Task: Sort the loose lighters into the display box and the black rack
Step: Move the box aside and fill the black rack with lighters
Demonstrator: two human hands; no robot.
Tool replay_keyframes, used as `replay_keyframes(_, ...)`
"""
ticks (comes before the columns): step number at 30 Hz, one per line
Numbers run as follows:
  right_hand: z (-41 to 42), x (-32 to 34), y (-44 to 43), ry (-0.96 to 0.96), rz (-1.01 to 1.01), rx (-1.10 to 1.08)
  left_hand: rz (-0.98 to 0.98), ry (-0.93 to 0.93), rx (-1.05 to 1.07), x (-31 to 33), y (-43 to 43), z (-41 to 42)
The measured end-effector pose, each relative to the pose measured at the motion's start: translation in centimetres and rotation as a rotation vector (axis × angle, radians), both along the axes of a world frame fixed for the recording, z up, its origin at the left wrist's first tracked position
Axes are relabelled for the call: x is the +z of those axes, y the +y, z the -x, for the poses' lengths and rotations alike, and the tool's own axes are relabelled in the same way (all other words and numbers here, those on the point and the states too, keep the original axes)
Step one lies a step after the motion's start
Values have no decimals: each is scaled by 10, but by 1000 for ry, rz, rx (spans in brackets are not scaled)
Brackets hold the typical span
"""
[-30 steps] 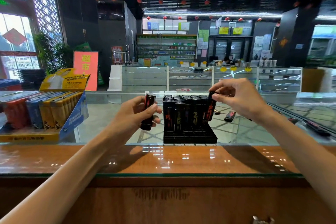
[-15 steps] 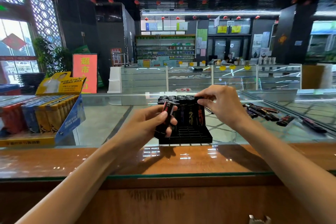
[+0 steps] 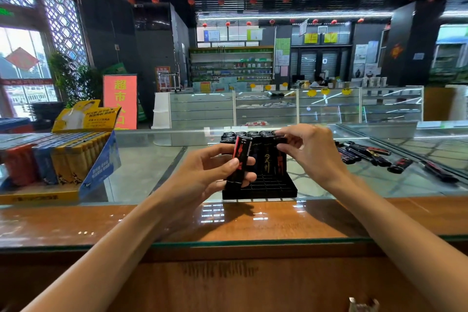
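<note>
The left hand (image 3: 210, 172), gripping a red-marked lighter (image 3: 240, 157) upright, had shifted right and sat just before the front-left corner of the black rack (image 3: 263, 186). The right hand (image 3: 312, 152) had come down and pinched the top of a seated lighter (image 3: 279, 159) in the rack's right column. Loose lighters (image 3: 367, 153) lay right of that hand on the glass counter (image 3: 141, 167); the display box (image 3: 96, 175) stood at its left edge.

Your left hand (image 3: 202, 175) gripped a black red-marked lighter (image 3: 239, 159); your right hand (image 3: 310, 152) pinched a lighter in the black gridded plastic rack (image 3: 268, 185).
</note>
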State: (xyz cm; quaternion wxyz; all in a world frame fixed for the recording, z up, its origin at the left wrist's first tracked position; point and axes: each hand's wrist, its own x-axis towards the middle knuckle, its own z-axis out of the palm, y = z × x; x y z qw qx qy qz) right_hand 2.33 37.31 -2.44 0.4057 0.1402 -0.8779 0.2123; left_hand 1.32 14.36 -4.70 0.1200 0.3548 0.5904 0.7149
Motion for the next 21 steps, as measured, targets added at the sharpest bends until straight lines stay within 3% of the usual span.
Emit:
replay_keyframes(4,-12,8,-8,103,59,67,59,80,79,0,0,-1)
replay_keyframes(7,-26,20,-25,-11,-17,321,130,145,157,0,2,-4)
replay_keyframes(9,-33,26,-32,-85,-134,377,146,162,191,-1,3,-5)
replay_keyframes(17,-40,33,-45,-228,-392,356,164,345,350,0,8,-12)
replay_keyframes(21,-35,33,-48,-365,-413,298,137,327,411,0,1,-11)
